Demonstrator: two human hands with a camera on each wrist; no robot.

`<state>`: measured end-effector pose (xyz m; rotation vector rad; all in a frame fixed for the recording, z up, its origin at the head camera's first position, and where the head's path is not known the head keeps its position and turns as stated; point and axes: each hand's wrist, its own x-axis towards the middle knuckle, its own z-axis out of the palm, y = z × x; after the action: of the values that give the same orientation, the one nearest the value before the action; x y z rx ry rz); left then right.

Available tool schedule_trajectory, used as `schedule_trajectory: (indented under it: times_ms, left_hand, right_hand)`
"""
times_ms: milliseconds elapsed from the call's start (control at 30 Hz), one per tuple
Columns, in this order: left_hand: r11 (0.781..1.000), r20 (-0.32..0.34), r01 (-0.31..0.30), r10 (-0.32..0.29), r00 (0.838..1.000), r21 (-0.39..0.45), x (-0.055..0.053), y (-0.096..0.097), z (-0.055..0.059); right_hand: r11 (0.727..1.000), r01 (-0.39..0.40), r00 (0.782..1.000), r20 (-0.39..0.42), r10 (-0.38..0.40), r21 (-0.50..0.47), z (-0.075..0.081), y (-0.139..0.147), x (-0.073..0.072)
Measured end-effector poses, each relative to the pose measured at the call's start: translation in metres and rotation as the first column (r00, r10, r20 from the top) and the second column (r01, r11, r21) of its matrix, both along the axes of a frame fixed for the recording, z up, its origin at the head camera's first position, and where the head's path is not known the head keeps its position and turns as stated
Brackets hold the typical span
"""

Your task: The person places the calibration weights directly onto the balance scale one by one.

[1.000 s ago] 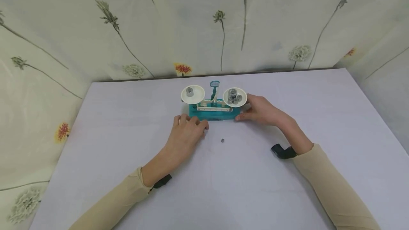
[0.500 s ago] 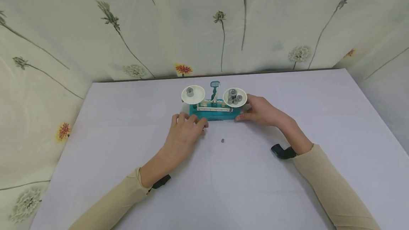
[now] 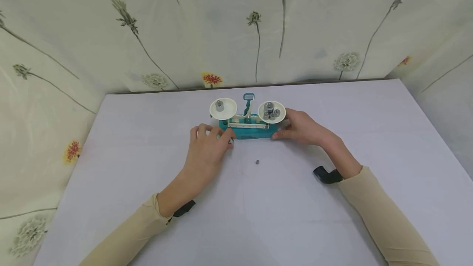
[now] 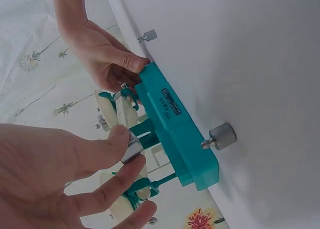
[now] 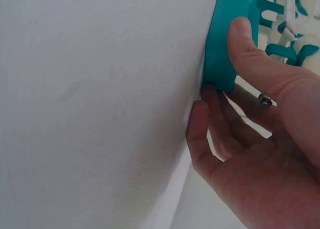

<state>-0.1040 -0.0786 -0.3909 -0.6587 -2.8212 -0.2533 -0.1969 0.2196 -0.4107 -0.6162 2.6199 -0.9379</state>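
A teal balance scale point(image 3: 255, 133) with two white pans stands near the table's back edge. Its left pan point(image 3: 228, 114) bears a metal weight point(image 3: 219, 106); several weights point(image 3: 269, 110) sit in the right pan point(image 3: 282, 114). My left hand point(image 3: 205, 151) pinches a metal weight point(image 4: 133, 150) between thumb and fingers, in front of the scale's left end. My right hand point(image 3: 304, 127) holds the right end of the base, its thumb point(image 5: 243, 41) against the front and the other fingers around the end and behind. In the head view my left hand covers the base's left corner.
On the white table point(image 3: 281, 204) a small weight point(image 3: 257, 162) lies in front of the scale. A larger weight point(image 4: 223, 136) lies near the base's left end in the left wrist view. Behind the table hangs a flower-patterned cloth point(image 3: 207, 32).
My left hand has shifted left and slightly back, and the metal weight now shows at its fingertips. The right hand and the scale have stayed in place.
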Motion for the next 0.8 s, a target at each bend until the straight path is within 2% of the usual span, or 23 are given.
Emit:
schedule_trajectory:
  times_ms: [367,800]
  left_hand:
    - [1.0,-0.02,-0.003,0.004,1.0,0.017,0.002,-0.001,0.007]
    - [0.997,-0.062,-0.015,0.019,0.998,0.07,-0.003,-0.006,0.018]
  right_hand:
    - [1.0,-0.005,1.0,0.002,0.005,-0.008,-0.001,0.001,0.0]
    - [1.0,-0.007,1.0,0.0,0.007,-0.006,0.0,0.001,0.0]
